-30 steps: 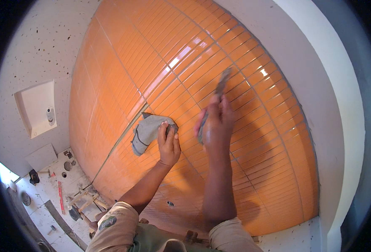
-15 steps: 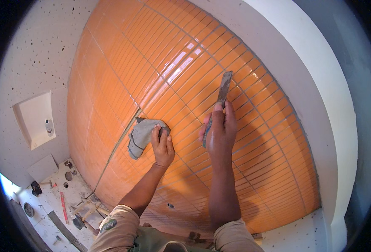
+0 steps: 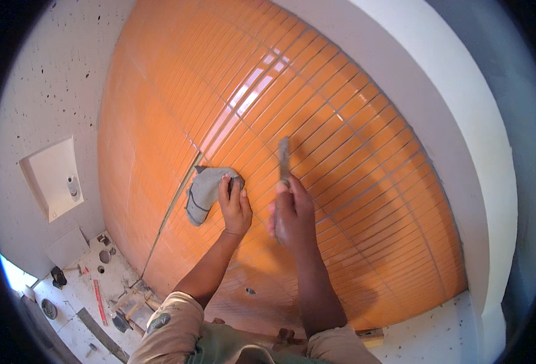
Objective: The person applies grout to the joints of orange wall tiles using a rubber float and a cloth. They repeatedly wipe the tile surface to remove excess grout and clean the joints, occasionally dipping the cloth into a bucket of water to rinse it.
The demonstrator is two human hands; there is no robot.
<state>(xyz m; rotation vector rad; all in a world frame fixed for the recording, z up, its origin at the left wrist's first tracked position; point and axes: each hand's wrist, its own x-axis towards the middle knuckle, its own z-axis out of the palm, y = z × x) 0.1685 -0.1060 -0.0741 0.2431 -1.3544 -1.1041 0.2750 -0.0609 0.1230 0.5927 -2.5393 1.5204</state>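
— What are the hands doing on that glossy orange tiled wall (image 3: 353,121)?

— The left hand (image 3: 234,209) presses a crumpled grey cloth (image 3: 206,189) flat against the narrow tiles, near the wall's left edge — fingers spread over it. The right hand (image 3: 292,215) is closed around a thin flat metal tool (image 3: 284,159) (blade pointing up), just beside the cloth.

— And beyond?

— Speckled white plaster (image 3: 43,91), with a square recess (image 3: 52,176).

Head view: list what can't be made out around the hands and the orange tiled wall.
- Tool handle: hidden inside the right hand, which is motion-blurred.
- Grey cloth: partly covered by the left hand.
- Floor items: too small, bent at the fisheye rim.
- Wall recess object: too small.
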